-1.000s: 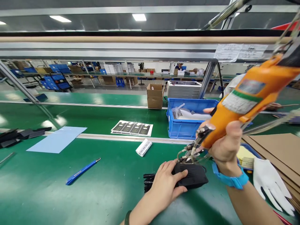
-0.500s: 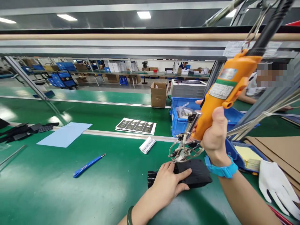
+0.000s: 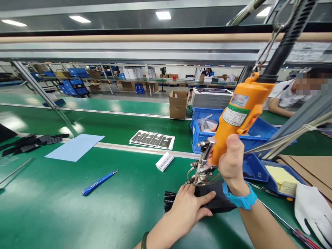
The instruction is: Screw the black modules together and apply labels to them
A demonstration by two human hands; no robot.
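Head: one driver in right hand, one device under left hand.

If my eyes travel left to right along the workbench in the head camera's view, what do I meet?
Black strips, blue cutter knife, printed sheets, the person's left hand, orange power tool, yellow stack, white glove.

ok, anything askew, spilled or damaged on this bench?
Nothing looks spilled or damaged. Only untidiness: the black strips at left lie in a jumble, and a white glove lies crumpled at right. The black box shows no obvious damage, but the left hand and driver hide part of it.
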